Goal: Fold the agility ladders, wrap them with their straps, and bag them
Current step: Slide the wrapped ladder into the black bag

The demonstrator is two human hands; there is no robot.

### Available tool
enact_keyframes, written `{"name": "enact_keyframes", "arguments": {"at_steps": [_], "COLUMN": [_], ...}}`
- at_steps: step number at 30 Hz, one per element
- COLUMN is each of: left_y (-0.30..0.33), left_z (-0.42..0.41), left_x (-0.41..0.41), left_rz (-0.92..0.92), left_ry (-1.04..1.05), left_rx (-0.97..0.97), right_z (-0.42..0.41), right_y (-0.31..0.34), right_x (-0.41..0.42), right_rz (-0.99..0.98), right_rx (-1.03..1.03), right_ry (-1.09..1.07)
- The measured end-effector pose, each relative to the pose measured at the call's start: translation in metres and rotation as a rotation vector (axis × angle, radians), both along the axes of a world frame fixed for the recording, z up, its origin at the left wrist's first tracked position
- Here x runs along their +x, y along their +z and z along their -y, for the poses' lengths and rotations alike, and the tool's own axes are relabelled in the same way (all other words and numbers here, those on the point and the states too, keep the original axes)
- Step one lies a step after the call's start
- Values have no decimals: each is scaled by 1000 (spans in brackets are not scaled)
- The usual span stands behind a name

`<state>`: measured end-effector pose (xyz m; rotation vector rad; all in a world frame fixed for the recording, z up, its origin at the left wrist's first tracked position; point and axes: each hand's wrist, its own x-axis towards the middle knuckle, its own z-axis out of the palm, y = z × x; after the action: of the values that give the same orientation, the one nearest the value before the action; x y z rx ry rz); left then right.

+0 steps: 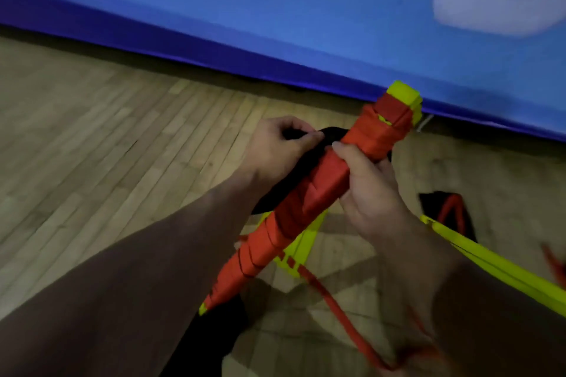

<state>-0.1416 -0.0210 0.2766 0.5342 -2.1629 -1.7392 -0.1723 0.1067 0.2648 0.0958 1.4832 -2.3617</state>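
We see the right hand gripping a folded yellow ladder bundle wound in orange strap, held tilted above the wooden floor. The left hand's fingers pinch the black fabric bag just behind it.

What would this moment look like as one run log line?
stage: bagging | left hand: pinches black bag edge | right hand: grips wrapped ladder bundle | loose ladder: on floor, right

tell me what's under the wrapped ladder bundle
Black bag fabric, pinched by the left hand, and yellow rungs on the floor. The rest is hidden by the bundle.
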Motion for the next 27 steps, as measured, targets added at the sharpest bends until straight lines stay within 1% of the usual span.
{"name": "enact_keyframes", "arguments": {"at_steps": [2,4,5,7,11,13,16,19,21,23,24,26,27], "left_y": [21,29,28,23,13,-1,-26,-47,-65,-78,-84,-92,-94], "left_z": [-34,-63,-76,-99,-138,-144,-143,-140,-143,-146,-148,-151,-153], "left_x": [27,46,55,68,91,94,93,92,86,81,76,69,66], "left_rz": [17,110,174,265,270,299,344,358,363,333,312,257,228], "left_ry": [4,-50,-109,-195,-216,-247,-220,-226,-233,-245,-268,-309,-323], "left_rx": [14,29,-25,-147,-123,-95,-108,-130,-164,-205,-211,-174,-161], "right_z": [-35,-69,-85,-112,-161,-178,-197,-209,-216,-220,-220,-215,-212], "right_y": [41,63,66,64,39,22,-1,-12,-28,-45,-52,-57,-59], "right_x": [23,45,57,79,121,128,126,123,110,97,91,86,86], "right_rz": [-47,-64,-65,-48,-90,-110,-140,-151,-105,-32,10,103,139], "right_rx": [42,130,187,316,477,541,493,532,558,583,563,515,536], "right_ry": [-7,-3,0,21,37,98,215,219,218,215,236,361,417]}}
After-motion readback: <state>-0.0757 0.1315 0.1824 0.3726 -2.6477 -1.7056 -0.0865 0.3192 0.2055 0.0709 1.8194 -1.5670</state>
